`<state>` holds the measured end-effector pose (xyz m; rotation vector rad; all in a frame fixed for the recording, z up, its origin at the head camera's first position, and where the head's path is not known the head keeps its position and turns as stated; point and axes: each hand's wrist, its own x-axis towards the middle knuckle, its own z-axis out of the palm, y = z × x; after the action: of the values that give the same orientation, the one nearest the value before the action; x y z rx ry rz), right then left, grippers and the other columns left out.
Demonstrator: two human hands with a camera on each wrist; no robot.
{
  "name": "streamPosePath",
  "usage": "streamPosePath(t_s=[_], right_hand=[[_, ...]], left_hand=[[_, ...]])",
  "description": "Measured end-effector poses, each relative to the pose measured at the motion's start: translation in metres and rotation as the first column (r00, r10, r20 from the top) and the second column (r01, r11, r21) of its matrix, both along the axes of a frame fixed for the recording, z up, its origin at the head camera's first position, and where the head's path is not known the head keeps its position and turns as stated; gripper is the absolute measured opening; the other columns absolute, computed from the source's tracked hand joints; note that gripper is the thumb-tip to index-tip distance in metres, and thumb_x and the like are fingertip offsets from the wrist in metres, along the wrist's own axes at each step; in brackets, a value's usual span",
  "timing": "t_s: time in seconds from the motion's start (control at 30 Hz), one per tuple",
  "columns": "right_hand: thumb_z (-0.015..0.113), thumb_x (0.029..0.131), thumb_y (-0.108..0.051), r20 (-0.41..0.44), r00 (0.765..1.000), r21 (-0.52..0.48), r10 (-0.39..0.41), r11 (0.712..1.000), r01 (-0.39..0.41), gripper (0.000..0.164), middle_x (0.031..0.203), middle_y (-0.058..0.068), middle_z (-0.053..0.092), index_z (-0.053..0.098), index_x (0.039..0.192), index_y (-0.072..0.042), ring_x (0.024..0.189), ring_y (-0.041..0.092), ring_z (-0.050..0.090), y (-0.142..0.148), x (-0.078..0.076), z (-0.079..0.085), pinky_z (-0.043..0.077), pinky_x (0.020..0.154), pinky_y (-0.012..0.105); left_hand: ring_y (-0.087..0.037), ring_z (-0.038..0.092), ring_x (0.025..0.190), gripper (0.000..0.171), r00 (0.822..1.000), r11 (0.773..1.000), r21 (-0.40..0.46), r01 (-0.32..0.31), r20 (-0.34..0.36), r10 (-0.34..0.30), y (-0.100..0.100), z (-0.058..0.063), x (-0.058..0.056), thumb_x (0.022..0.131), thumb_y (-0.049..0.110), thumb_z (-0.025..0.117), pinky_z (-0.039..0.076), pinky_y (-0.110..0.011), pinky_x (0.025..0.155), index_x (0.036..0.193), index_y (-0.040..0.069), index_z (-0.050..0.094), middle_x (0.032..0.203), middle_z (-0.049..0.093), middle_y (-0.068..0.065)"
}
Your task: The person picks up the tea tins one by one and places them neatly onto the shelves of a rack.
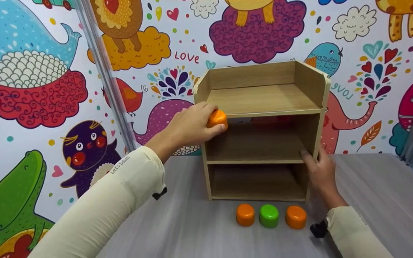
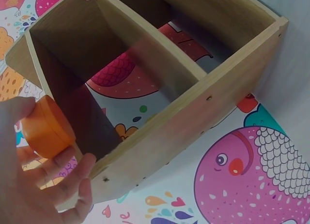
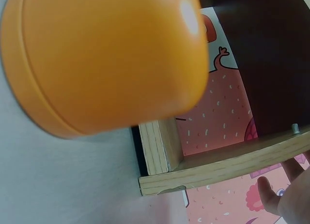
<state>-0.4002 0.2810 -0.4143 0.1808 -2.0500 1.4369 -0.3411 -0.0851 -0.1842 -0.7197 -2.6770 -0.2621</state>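
A small wooden shelf (image 1: pixel 256 162) with an open top tray and two compartments stands on the table. My left hand (image 1: pixel 195 122) pinches a short, glossy orange cylinder (image 1: pixel 218 119) between thumb and fingers, at the front left edge of the shelf, just under its top board. In the left wrist view that orange cylinder (image 2: pixel 47 127) overlaps the shelf's edge. My right hand (image 1: pixel 321 172) grips the shelf's right side panel (image 1: pixel 316 138), thumb at the front edge and fingers around the outside. Part of this hand (image 3: pixel 295 197) shows beside the panel in the right wrist view.
In front of the shelf stand an orange cylinder (image 1: pixel 245 215), a green cylinder (image 1: pixel 269 215) and another orange cylinder (image 1: pixel 295 217) in a row on the grey table (image 1: pixel 177 222). Behind the shelf is a wall with cartoon animals (image 1: pixel 256 28). A metal post (image 1: pixel 104 68) runs at the left.
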Motion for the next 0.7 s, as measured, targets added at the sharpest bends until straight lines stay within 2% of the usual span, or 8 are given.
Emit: streamPosePath(t_s=[0.27, 0.7], right_hand=[[0.056, 0.101, -0.042, 0.015, 1.0, -0.011, -0.006, 1.0, 0.006, 0.061, 0.15, 0.014, 0.051, 0.039, 0.157, -0.025, 0.128, 0.039, 0.056, 0.001, -0.002, -0.001, 0.04, 0.11, 0.065], [0.056, 0.101, -0.041, 0.011, 1.0, -0.005, -0.002, 1.0, 0.002, 0.063, 0.151, 0.016, 0.05, 0.035, 0.159, -0.029, 0.127, 0.042, 0.056, 0.002, -0.002, 0.0, 0.041, 0.107, 0.067]], left_hand=[[-0.019, 0.056, 0.089, 0.051, 1.0, 1.0, 0.002, -0.028, -0.005, 0.028, 0.0, 0.007, -0.002, 0.094, 0.054, 0.063, 0.052, -0.034, 0.077, 0.129, 0.018, 0.056, 0.104, 0.057, -0.003], [-0.02, 0.056, 0.088, 0.048, 0.999, 1.0, 0.008, -0.023, -0.025, 0.024, 0.001, 0.012, -0.003, 0.095, 0.054, 0.061, 0.051, -0.035, 0.075, 0.126, 0.018, 0.057, 0.103, 0.056, -0.003]])
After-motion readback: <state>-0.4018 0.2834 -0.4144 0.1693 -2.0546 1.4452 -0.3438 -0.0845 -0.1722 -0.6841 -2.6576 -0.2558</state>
